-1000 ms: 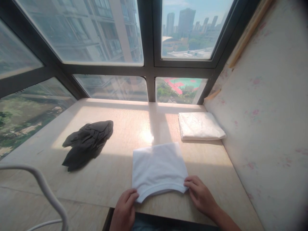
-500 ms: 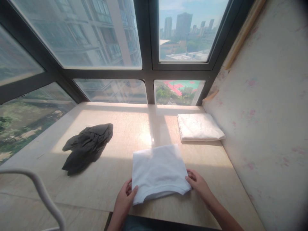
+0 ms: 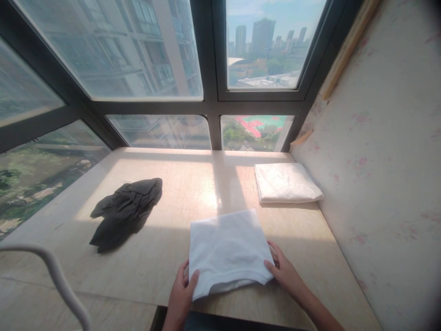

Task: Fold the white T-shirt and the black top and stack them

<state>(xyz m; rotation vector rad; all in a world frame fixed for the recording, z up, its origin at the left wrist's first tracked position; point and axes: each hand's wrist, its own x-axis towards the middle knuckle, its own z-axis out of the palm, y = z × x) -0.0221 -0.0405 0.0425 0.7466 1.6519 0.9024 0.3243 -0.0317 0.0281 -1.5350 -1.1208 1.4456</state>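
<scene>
A folded white garment [image 3: 227, 250] lies on the pale wooden surface [image 3: 193, 184] just in front of me. My left hand [image 3: 182, 294] grips its near left corner, thumb on top and fingers tucked under the cloth. My right hand [image 3: 285, 273] holds the near right edge the same way, fingers under the fold. A second folded white cloth [image 3: 285, 182] rests at the far right, by the wall. A crumpled dark grey garment [image 3: 126, 211] lies apart on the left.
Large windows with dark frames [image 3: 210, 101] close off the far side and the left. A pale flowered wall [image 3: 386, 161] runs along the right. A curved white tube [image 3: 57, 276] crosses the near left corner. Sunlight falls across the middle of the surface.
Both hands have slid from the near hem round to the sides of the white garment, with fingers going under it. The view has shifted slightly; the other cloths have not moved.
</scene>
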